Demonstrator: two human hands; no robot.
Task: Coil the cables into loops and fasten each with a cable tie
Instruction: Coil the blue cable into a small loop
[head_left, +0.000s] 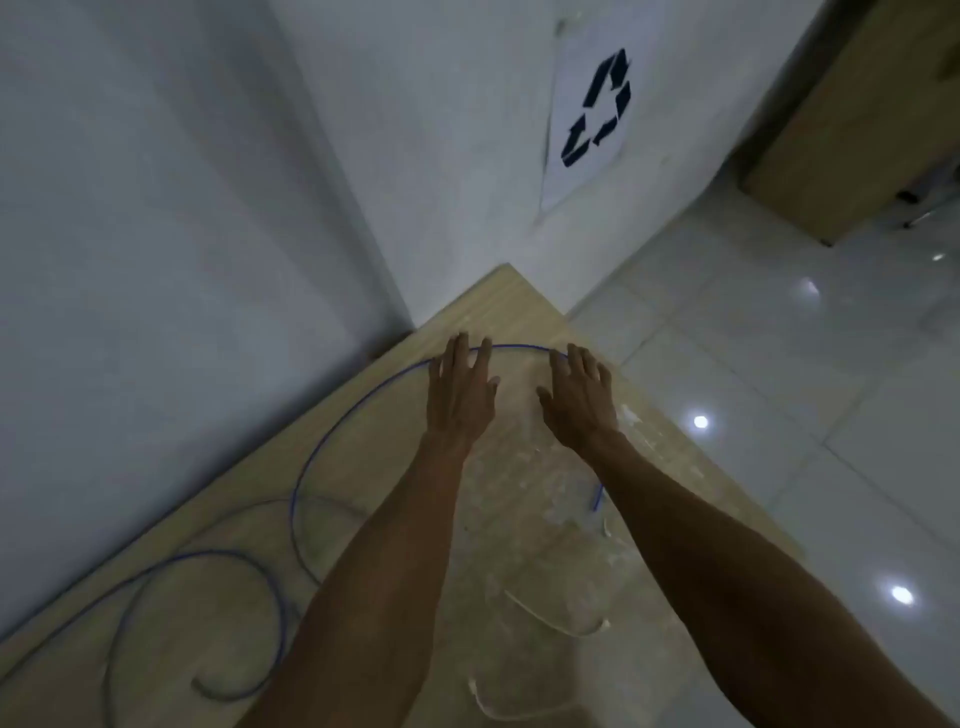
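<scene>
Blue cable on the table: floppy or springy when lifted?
Probably springy: the blue cable holds a wide smooth arc with no kinks. Likely light, being thin. Once coiled it may spring open if released. Both the left hand and right hand are open above it.

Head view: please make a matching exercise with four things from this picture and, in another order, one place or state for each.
Things:
1. blue cable
2. left hand
3. recycling sign
4. white cable ties

Places or states:
A. hangs on the wall
B. lie on the table near the right forearm
C. open, fingers spread at the far arc
D. curves in a big loop on the table

Pairs: 1-D, 2-C, 3-A, 4-B
</scene>
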